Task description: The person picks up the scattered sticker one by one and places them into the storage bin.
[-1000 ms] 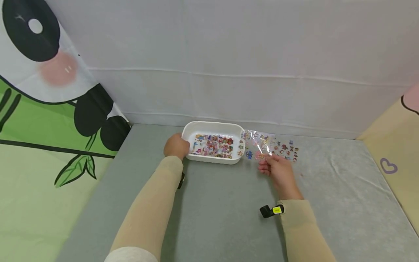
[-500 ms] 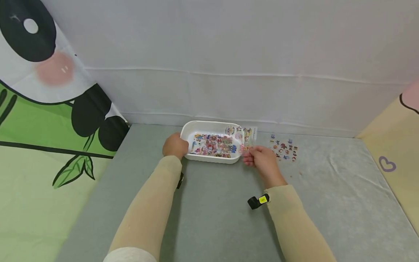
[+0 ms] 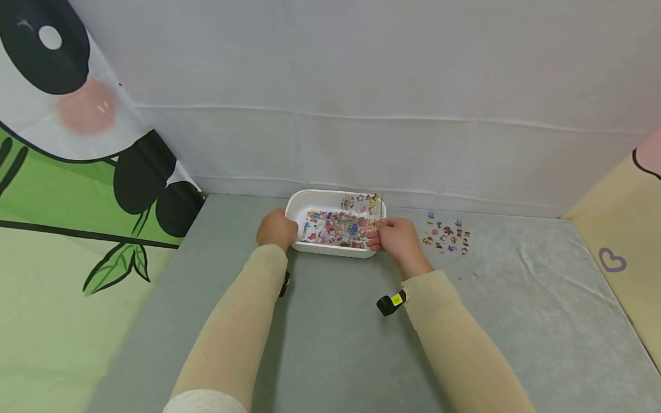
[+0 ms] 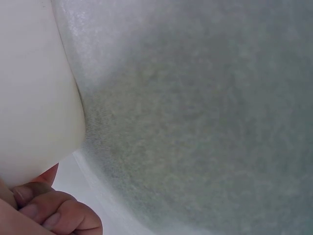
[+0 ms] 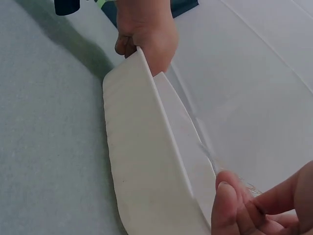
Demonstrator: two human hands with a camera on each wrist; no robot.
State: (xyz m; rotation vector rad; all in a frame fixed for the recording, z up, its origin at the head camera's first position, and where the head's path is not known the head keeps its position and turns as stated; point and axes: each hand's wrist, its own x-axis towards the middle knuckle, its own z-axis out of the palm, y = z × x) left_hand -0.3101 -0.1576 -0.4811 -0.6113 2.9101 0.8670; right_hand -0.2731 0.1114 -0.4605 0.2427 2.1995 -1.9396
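Observation:
A white rectangular tray [image 3: 330, 251] stands near the back wall, with colourful sticker sheets [image 3: 330, 229] lying in it. My left hand [image 3: 276, 229] grips the tray's left end; in the left wrist view its curled fingers [image 4: 63, 210] show below the white wall. At the tray's right end my right hand [image 3: 397, 238] pinches a clear sticker sheet [image 3: 372, 203] by its edge, above the tray. In the right wrist view that sheet is seen nearly edge-on, between the thumb and fingers [image 5: 230, 196].
Another clear sheet with small stickers [image 3: 447, 234] lies on the grey cloth [image 3: 516, 321] right of the tray. A white cloth wall [image 3: 361, 92] rises close behind. Printed panels stand left and right.
My right hand has moved left with the pinched sticker sheet, from beside the tray to over it, uncovering the sheet on the table. The left hand stays at the tray's end.

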